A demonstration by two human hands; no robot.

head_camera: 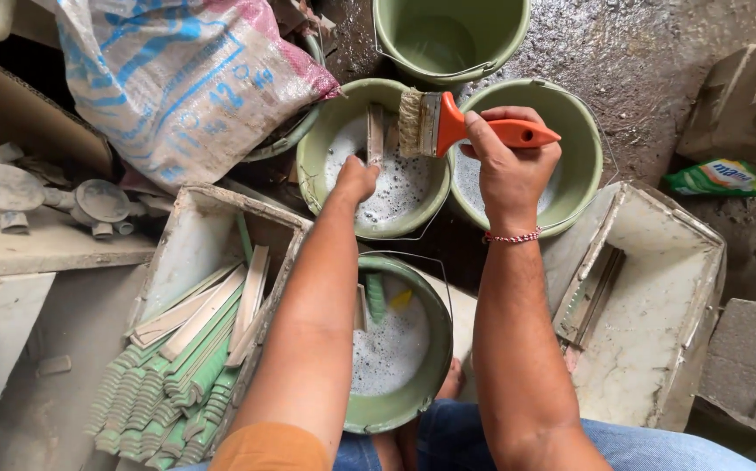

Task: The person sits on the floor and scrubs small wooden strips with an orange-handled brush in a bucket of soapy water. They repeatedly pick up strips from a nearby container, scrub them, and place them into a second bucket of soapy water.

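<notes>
My right hand (pixel 507 166) grips the orange handle of a wide paintbrush (pixel 448 124), its pale bristles pointing left over the gap between two green buckets. My left hand (pixel 356 179) reaches into the middle green bucket (pixel 325 131) of foamy water and holds a narrow flat strip (pixel 376 133) that stands up out of the suds. The brush bristles hover just right of that strip. A red and white string bracelet sits on my right wrist.
A right green bucket (pixel 583 131), a far empty bucket (pixel 452 35) and a near foamy bucket (pixel 413 384) surround my arms. Left, a tray (pixel 177 235) holds several green and pale moulded strips. Right, a dusty tray (pixel 657 331). A woven sack (pixel 186 78) lies at top left.
</notes>
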